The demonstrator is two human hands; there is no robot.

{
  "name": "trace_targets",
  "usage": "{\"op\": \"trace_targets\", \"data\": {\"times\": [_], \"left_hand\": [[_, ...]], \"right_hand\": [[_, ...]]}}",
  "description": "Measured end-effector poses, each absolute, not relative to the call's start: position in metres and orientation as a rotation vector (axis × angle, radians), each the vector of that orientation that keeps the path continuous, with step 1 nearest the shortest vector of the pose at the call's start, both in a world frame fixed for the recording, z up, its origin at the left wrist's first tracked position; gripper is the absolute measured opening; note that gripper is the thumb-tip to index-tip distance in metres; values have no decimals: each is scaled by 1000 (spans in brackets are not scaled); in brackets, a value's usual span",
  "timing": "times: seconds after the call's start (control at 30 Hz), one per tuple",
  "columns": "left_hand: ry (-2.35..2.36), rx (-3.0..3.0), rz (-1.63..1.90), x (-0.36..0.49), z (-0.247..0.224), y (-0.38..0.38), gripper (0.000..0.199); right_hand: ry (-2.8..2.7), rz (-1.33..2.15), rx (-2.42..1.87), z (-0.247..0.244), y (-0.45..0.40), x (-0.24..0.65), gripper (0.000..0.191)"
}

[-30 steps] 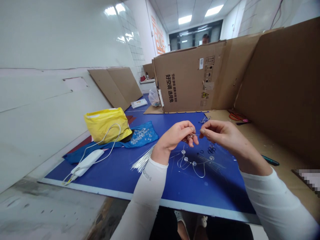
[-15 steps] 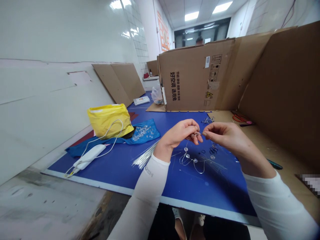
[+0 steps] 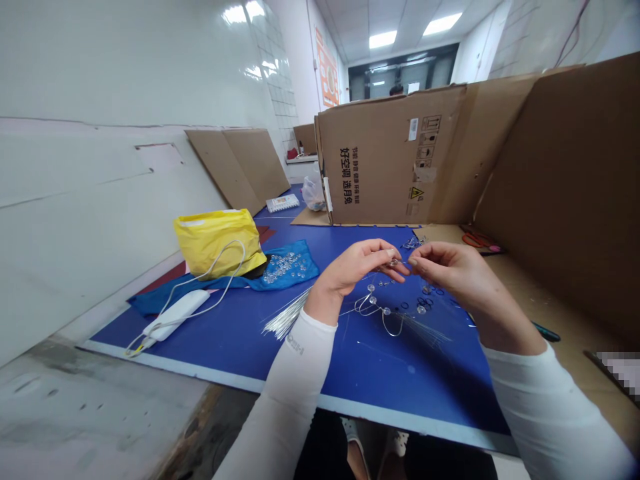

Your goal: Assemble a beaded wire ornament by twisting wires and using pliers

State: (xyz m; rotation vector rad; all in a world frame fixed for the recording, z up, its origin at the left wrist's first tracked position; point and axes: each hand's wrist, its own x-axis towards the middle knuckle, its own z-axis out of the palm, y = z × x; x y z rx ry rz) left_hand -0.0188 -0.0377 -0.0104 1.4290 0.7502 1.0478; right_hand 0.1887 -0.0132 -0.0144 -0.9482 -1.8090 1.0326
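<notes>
My left hand pinches a clear bead between thumb and fingers, its lower fingers stretched out beneath. My right hand is closed in a pinch just to the right, fingertips close to the bead; a thin wire seems to run between the hands, but I cannot make out its end. Below them hangs or lies a looped wire with several clear beads along it. A bundle of straight silvery wires lies by my left forearm. Small dark rings lie below my right hand.
A blue cloth with loose clear beads, a yellow bag and a white power strip with its cord lie left. Cardboard walls stand behind and right. Orange-handled scissors lie at the right.
My right fingertips have shifted slightly right, and my left fingers reach a little further toward them. The looped wire with beads has shifted slightly left and up in view.
</notes>
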Motion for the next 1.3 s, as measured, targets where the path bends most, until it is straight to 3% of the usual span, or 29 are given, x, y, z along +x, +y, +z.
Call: {"op": "trace_targets", "data": {"times": [0.13, 0.47, 1.3], "left_hand": [[720, 1432, 1079, -20, -15, -34, 37], [734, 1444, 1122, -18, -15, -36, 46], [947, 1518, 1206, -17, -3, -45, 28]], "right_hand": [[-1749, 1054, -944, -14, -14, 189, 36], [-1635, 1137, -936, -13, -14, 189, 39], [-1560, 1247, -800, -7, -15, 197, 34]]}}
